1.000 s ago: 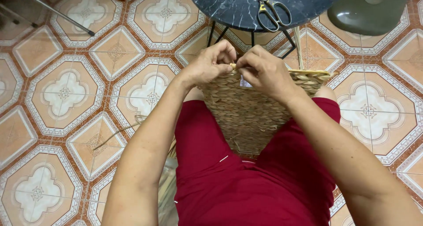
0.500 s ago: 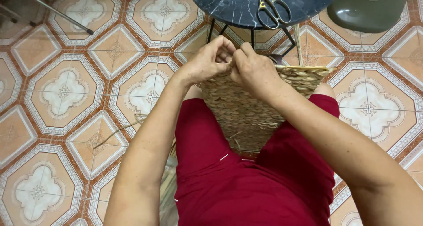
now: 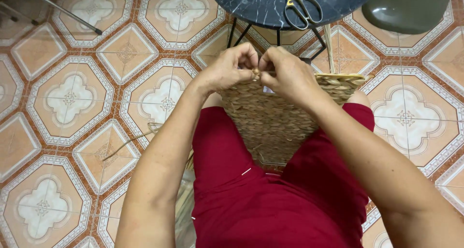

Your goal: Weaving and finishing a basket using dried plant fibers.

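- Left hand (image 3: 227, 69): fingers curled tight, thumb and forefinger pinched on a strand at the rim of the woven basket (image 3: 270, 117).
- Right hand (image 3: 287, 74): fingers likewise closed, pinching the same spot on the rim; the two hands' fingertips meet, touching.
- Basket: one, tan plaited fibre, held between the knees on the red shorts (image 3: 270, 199), its mouth turned away from the person. Rim braid shows at the far right; a single upright strand (image 3: 329, 47) sticks up from it.
- Strand held: too small and too covered by the fingers to tell more than its tan colour.
- Table (image 3: 261, 4): one, round, dark marbled top on black legs, just beyond the hands.
- Scissors (image 3: 302, 6): one pair, lying closed on the table.
- Grey-green stool (image 3: 406, 9): one, at upper right, beside the table.
- Loose fibres (image 3: 140, 137): a few on the patterned tile floor (image 3: 67, 98), left of the leg.
- Hands counted: two, both the person's own.
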